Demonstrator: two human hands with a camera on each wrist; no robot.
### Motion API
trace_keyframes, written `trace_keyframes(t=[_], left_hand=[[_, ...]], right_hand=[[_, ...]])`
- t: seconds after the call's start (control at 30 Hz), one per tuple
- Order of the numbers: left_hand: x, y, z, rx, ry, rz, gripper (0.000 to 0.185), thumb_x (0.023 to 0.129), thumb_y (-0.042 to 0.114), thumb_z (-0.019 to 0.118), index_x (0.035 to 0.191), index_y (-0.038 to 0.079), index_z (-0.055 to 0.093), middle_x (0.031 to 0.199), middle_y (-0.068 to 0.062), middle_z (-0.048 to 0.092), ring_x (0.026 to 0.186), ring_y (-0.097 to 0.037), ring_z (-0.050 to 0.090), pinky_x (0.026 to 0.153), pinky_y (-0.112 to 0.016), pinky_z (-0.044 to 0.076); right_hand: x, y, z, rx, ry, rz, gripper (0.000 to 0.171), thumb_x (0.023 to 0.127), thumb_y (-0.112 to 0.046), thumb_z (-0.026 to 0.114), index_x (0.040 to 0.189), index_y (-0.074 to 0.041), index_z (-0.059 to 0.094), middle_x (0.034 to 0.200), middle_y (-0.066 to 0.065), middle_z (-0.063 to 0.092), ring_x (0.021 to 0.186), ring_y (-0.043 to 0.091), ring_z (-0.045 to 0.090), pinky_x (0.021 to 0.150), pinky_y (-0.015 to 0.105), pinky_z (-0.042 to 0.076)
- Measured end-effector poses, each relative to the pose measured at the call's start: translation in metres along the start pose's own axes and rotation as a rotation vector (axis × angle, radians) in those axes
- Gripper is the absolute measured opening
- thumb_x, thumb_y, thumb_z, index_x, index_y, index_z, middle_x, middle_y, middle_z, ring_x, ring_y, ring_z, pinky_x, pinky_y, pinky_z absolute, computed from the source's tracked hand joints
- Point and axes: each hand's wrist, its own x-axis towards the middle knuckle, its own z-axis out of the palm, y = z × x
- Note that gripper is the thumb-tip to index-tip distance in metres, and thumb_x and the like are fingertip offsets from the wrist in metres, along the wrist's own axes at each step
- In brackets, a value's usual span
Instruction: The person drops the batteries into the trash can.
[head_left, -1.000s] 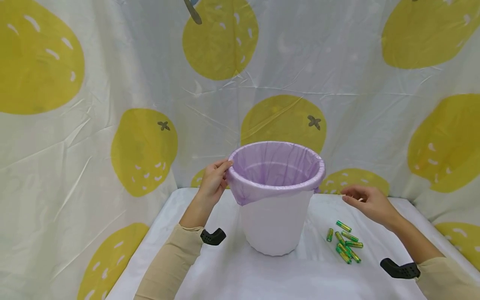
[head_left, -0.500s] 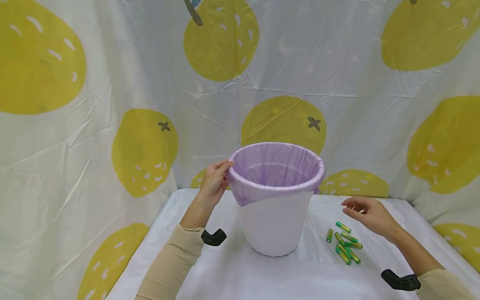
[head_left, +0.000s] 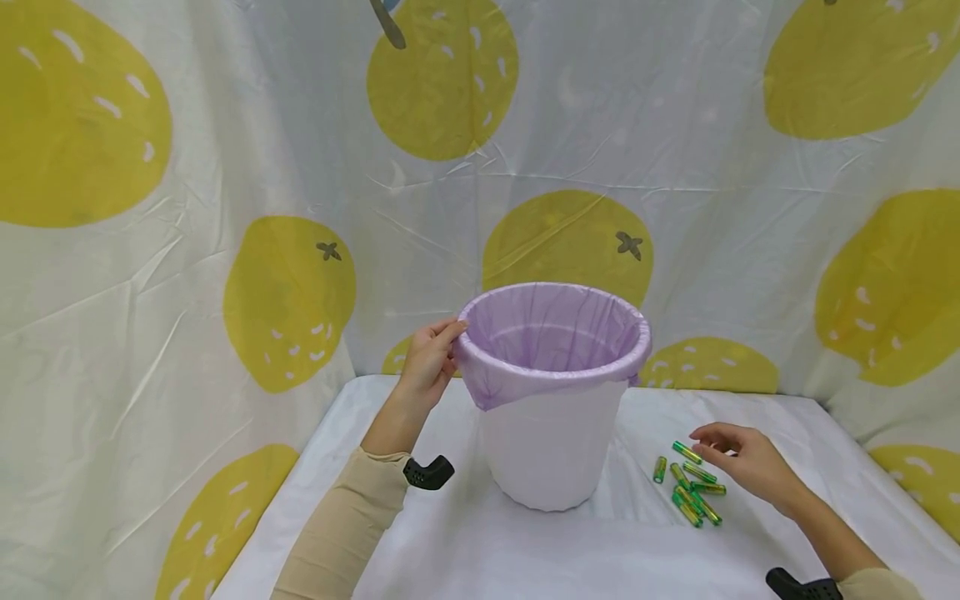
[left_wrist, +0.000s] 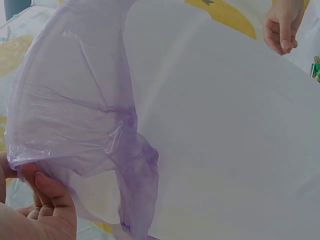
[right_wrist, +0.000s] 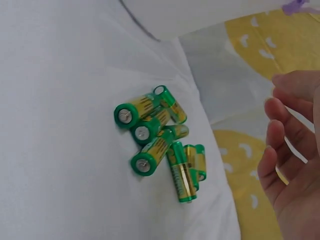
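A white waste bin (head_left: pixel 551 454) stands on the table, its mouth lined with a purple plastic bag (head_left: pixel 498 385) folded over the rim. At the bin's left side my left hand (head_left: pixel 427 365) pinches the bagged rim, thumb on top. The left wrist view shows its fingers (left_wrist: pixel 52 192) curled under the bag's edge. To the bin's right lies a loose pile of several green and gold batteries (head_left: pixel 686 505). Just above the far end of this pile hovers my right hand (head_left: pixel 753 463), fingers loosely bent and holding nothing. In the right wrist view a gap separates it from the batteries (right_wrist: pixel 152 150).
A white cloth covers the table (head_left: pixel 450 550). Behind and beside it hangs a white curtain (head_left: pixel 697 275) printed with large yellow fruit. Black wrist straps (head_left: pixel 429 472) sit on both forearms.
My right hand has come down and toward me, from beyond the batteries to just over the pile's far end. The left hand and bin stay in place.
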Motion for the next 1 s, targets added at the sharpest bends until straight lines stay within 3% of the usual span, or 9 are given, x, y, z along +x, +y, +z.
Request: trace_keyframes(t=[0.33,0.6,0.77,1.0], left_hand=[[0.000,0.000,0.001,-0.003,0.008,0.000,0.034,0.101,0.000,0.061,0.129,-0.016,0.055,0.088,-0.003,0.060,0.066,-0.007,0.059,0.061,-0.017,0.054],[0.001,0.000,0.000,-0.004,0.008,0.001,0.035,0.101,0.000,0.061,0.131,-0.017,0.054,0.091,-0.005,0.060,0.068,-0.008,0.060,0.062,-0.017,0.055],[0.000,0.000,0.001,-0.012,0.011,0.003,0.034,0.101,-0.001,0.060,0.130,-0.017,0.054,0.090,-0.005,0.060,0.067,-0.008,0.060,0.061,-0.017,0.054],[0.001,0.000,0.001,-0.011,0.010,0.003,0.033,0.101,-0.001,0.060,0.128,-0.018,0.055,0.091,-0.006,0.060,0.069,-0.009,0.061,0.063,-0.018,0.055]], right_hand=[[-0.013,0.027,0.008,0.005,-0.011,0.082,0.032,0.100,-0.026,0.072,0.120,-0.001,0.071,0.099,0.005,0.070,0.082,0.011,0.057,0.065,0.028,0.047],[-0.021,0.045,0.013,0.021,0.007,0.067,0.028,0.099,-0.023,0.073,0.116,0.000,0.072,0.097,0.002,0.071,0.079,0.006,0.058,0.060,0.028,0.048],[-0.023,0.049,0.016,0.029,0.008,0.053,0.025,0.098,-0.019,0.073,0.114,0.000,0.073,0.095,0.002,0.071,0.077,0.006,0.059,0.058,0.028,0.049],[-0.023,0.051,0.019,-0.017,-0.010,0.113,0.026,0.098,-0.024,0.074,0.112,-0.002,0.074,0.099,0.003,0.071,0.078,0.009,0.059,0.064,0.028,0.047]])
